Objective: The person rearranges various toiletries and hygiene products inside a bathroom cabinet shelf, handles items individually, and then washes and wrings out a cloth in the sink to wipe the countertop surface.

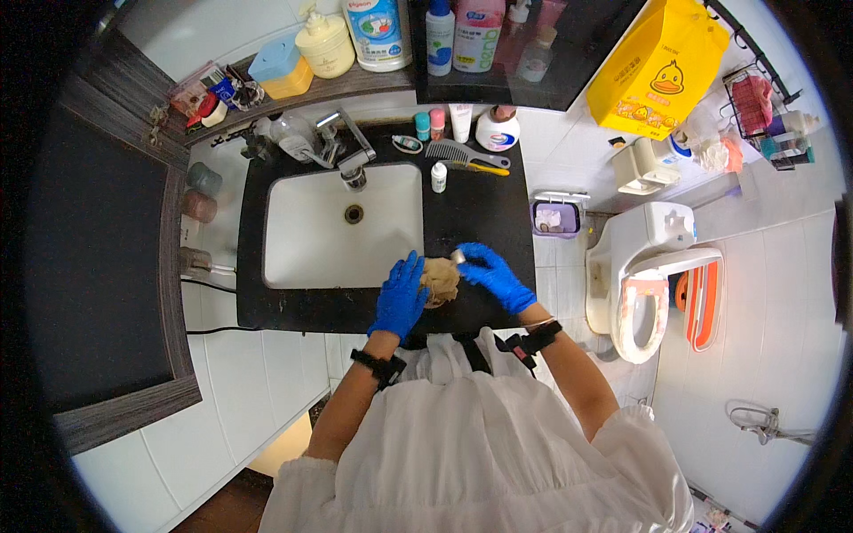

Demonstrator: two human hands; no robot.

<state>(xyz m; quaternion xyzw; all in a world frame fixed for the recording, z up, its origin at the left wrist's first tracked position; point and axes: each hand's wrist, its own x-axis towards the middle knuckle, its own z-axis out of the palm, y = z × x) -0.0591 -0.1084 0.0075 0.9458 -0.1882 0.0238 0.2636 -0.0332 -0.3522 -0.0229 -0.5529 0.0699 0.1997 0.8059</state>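
Observation:
A crumpled tan cloth (pixel 440 282) lies on the black counter, just right of the sink's near corner. My left hand (pixel 400 299), in a blue glove, rests against the cloth's left side with its fingers stretched out. On the other side, my right hand (pixel 499 277), gloved the same way, pinches a small whitish cap-like piece (pixel 458 257) at the cloth's upper right edge. Its exact kind is too small to make out. Farther back on the counter stands a small white bottle (pixel 439 177).
The white sink (pixel 345 240) with its chrome faucet (pixel 353 155) lies to the left. A grey comb (pixel 466 154), a yellow-handled brush (pixel 487 168) and several bottles line the counter's back. A purple bin (pixel 556 233) and a toilet (pixel 653 231) stand to the right.

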